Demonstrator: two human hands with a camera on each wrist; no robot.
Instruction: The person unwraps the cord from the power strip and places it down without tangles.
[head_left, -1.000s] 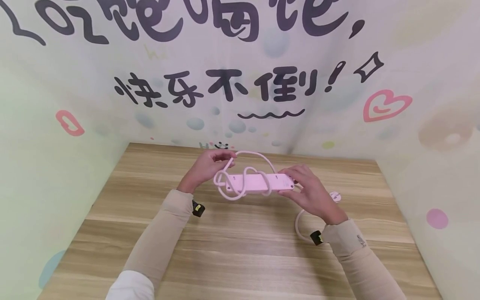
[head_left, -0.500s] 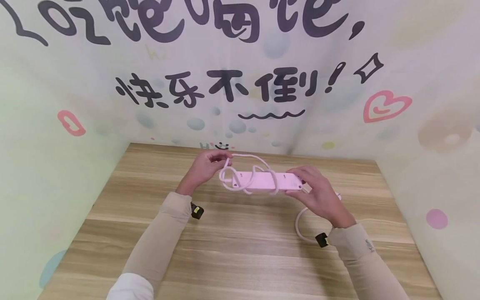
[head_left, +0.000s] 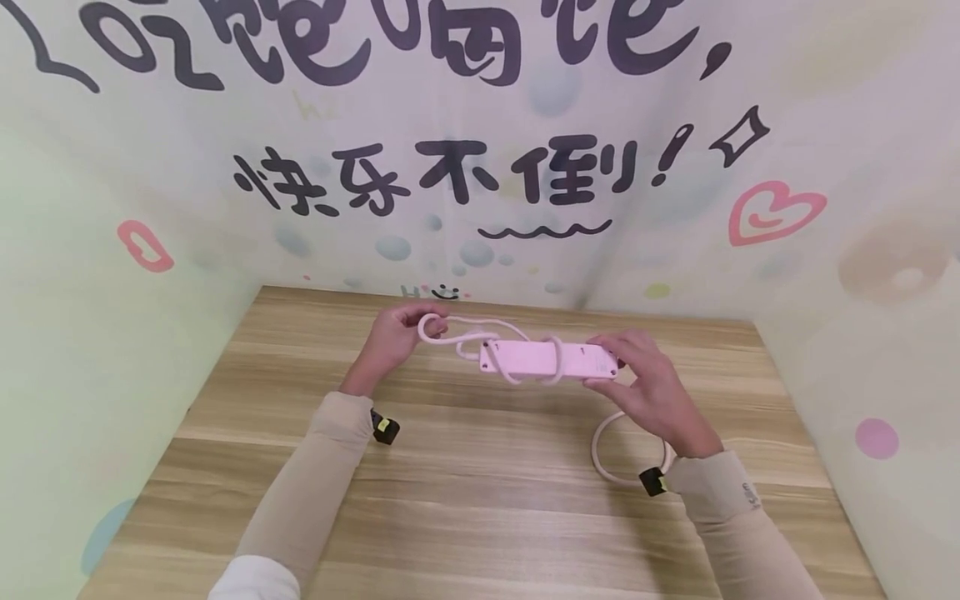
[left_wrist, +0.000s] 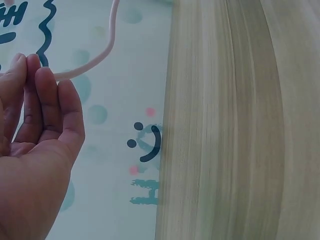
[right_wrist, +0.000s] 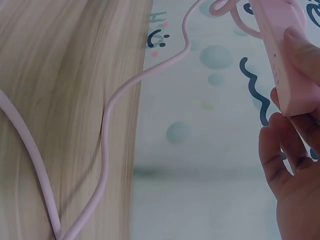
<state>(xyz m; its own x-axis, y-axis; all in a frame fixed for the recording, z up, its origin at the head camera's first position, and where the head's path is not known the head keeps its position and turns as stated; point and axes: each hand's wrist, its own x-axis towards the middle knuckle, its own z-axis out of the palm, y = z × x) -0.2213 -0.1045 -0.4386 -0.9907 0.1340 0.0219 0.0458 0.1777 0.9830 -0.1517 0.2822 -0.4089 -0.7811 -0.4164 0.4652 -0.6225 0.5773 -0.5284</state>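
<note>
A pink power strip (head_left: pixel 525 358) is held above the table with its cord (left_wrist: pixel 111 40) looped around its body. My right hand (head_left: pixel 652 387) grips the strip's right end, thumb on the near edge and fingers on the far one. To the left, my left hand (head_left: pixel 393 342) pinches the cord between thumb and fingertips, and a loose bight of it stretches between hand and strip. In the right wrist view the strip (right_wrist: pixel 272 55) lies between my thumb and fingers. The plug is out of sight.
Below the right hand, a loop of cord (head_left: pixel 596 450) rests on the wooden table (head_left: pixel 480 500). A white wall (head_left: pixel 337 258) with printed lettering stands right behind the table's back edge. Black wrist cameras (head_left: pixel 386 430) hang at both cuffs.
The strip and right hand have shifted right, while my left hand has moved left with the cord. The tangle at the strip's left end has loosened into a longer loop.
</note>
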